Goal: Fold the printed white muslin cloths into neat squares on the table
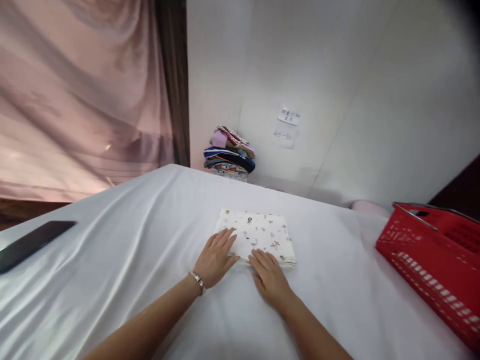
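A folded white cloth (262, 232) with a small scattered print lies flat on a white-covered table (322, 300), its layers showing along the near edge. My left hand (215, 257) rests over the cloth's near left corner, fingers stretched out and slightly apart. On the near edge, toward the right, my right hand (270, 277) lies with its fingers extended and its fingertips on the fabric. Neither hand grips anything. A silver bracelet (197, 281) circles my left wrist.
At the right stands a red plastic basket (423, 250). A dark flat object (35, 242) lies at the left edge. Beyond the table is a stack of folded clothes (230, 155) by a white wall with paper notes (285, 135). A pink curtain (82, 100) hangs at left.
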### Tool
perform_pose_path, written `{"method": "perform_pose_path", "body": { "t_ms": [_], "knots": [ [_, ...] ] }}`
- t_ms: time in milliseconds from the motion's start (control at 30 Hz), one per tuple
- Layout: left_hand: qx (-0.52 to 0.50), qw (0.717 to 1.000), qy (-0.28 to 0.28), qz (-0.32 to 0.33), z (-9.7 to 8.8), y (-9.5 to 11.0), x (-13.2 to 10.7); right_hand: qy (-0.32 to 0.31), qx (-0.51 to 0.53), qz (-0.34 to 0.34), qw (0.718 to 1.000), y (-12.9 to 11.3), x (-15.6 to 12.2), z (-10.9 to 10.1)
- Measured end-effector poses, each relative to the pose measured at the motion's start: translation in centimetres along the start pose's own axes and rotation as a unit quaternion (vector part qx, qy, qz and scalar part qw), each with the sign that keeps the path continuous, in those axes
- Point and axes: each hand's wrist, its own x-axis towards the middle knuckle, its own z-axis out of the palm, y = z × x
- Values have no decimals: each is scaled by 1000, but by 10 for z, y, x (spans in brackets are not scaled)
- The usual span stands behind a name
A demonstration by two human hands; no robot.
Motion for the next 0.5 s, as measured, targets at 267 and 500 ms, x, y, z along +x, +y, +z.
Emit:
{"method": "perform_pose_path", "body": {
  "t_ms": [267,500],
  "knots": [
    [24,999,-21,6,32,-14,-7,-23,30,26,999,-6,5,-15],
    [24,1000,-16,11,34,-15,-6,3,-12,157,988,22,-14,-32]
  ]
}}
